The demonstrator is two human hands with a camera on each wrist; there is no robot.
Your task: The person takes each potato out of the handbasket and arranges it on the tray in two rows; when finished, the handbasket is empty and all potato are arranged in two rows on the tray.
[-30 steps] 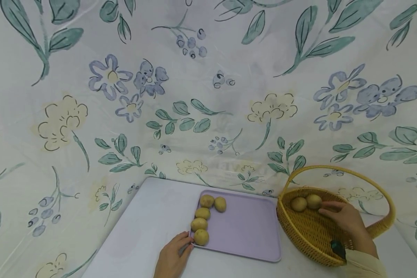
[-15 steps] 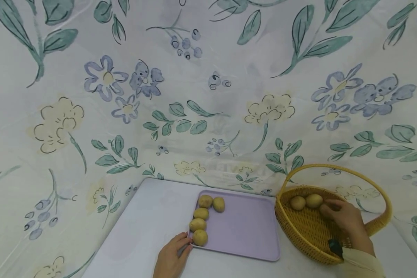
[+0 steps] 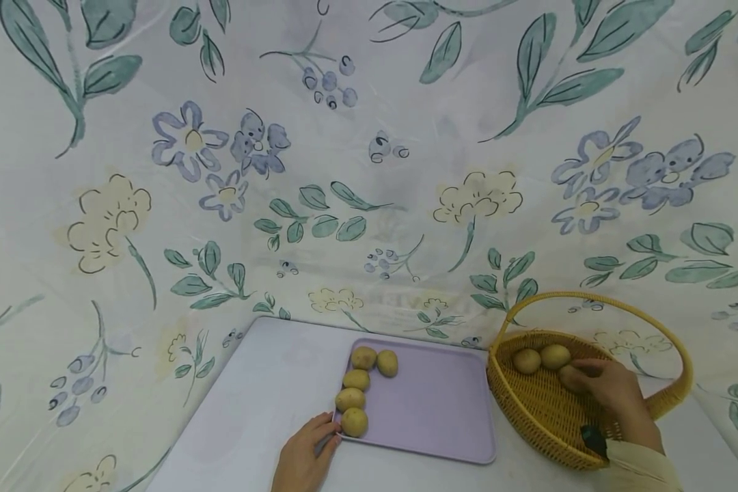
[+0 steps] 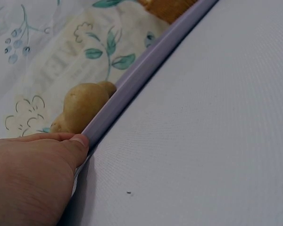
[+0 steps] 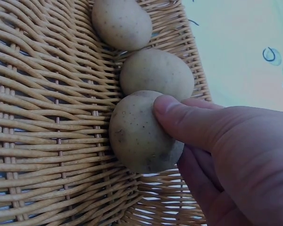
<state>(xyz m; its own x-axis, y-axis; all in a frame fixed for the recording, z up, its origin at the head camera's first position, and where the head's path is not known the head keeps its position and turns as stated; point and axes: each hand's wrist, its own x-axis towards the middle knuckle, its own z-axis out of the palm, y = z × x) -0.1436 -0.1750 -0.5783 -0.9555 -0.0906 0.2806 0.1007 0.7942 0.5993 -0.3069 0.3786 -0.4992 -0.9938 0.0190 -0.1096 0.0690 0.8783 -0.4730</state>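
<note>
Inside the wicker basket [image 3: 529, 417] my right hand [image 3: 615, 386] grips a potato [image 5: 141, 132], thumb on top and fingers curled beneath it. Two more potatoes lie just beyond, one of them the potato [image 5: 155, 73] right beside the held one. My left hand [image 3: 305, 451] pinches the near left corner of the lilac tray [image 3: 430, 403]; in the left wrist view its thumb [image 4: 78, 143] presses the outer side of the rim. Several potatoes line the tray's left side, with the nearest potato [image 3: 354, 422] close to the left fingertips.
The basket stands at the tray's right, its tall handle [image 3: 596, 295] arching over it. Both are on a white table [image 3: 240, 410]. A floral cloth [image 3: 369, 171] hangs behind the table's far edge. A small dark object [image 3: 593, 439] sits at the right wrist.
My right fingers have closed round a third potato in the basket, which now shows beside the other two. The left hand stays at the tray corner. The head view shifts slightly.
</note>
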